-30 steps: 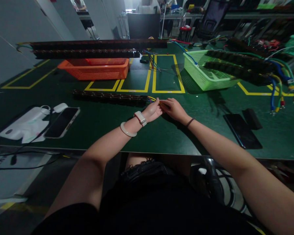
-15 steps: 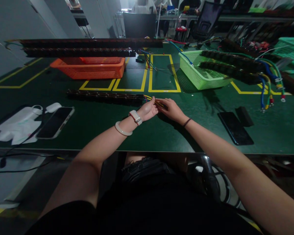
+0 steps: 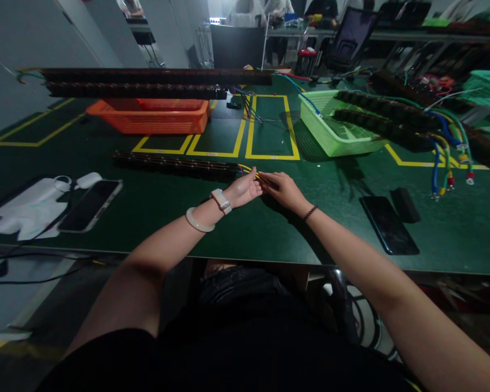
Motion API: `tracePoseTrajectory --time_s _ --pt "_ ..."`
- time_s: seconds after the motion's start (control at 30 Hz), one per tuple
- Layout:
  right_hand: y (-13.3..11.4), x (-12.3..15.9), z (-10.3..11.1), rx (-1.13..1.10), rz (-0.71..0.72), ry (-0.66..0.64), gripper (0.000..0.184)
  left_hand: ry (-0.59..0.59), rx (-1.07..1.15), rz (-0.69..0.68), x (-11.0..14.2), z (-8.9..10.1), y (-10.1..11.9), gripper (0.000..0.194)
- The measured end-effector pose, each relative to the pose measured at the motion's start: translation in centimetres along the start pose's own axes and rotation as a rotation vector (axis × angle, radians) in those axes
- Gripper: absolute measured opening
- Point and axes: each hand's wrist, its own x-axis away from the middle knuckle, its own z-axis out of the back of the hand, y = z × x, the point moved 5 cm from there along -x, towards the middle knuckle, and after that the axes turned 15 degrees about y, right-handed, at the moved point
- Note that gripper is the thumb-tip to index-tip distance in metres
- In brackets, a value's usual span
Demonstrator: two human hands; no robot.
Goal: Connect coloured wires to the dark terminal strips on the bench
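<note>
A long dark strip (image 3: 175, 163) lies on the green table (image 3: 237, 234), with yellow and coloured wires (image 3: 249, 171) coming out of its right end. My left hand (image 3: 245, 190) and my right hand (image 3: 283, 190) meet at those wires, both with fingers pinched on them. The left wrist carries a white watch and a pale bangle. A dark bead bracelet sits on the right wrist.
An orange basket (image 3: 151, 117) with two long strips across it stands at the back left. A green basket (image 3: 335, 130) with more wired strips is at the back right. Two phones (image 3: 90, 197) (image 3: 387, 216) and a white pouch (image 3: 20, 209) lie near the front edge.
Both hands stay pinched on the wires at the strip's end. The view has shifted slightly; nothing else has moved.
</note>
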Motion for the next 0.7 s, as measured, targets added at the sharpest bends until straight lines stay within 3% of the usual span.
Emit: tracePoseTrajectory --time_s 0.7 --pt "0.06 0.26 0.06 -0.029 -0.044 0.011 0.036 -0.028 -0.024 -0.001 0.06 0.02 -0.13 0.04"
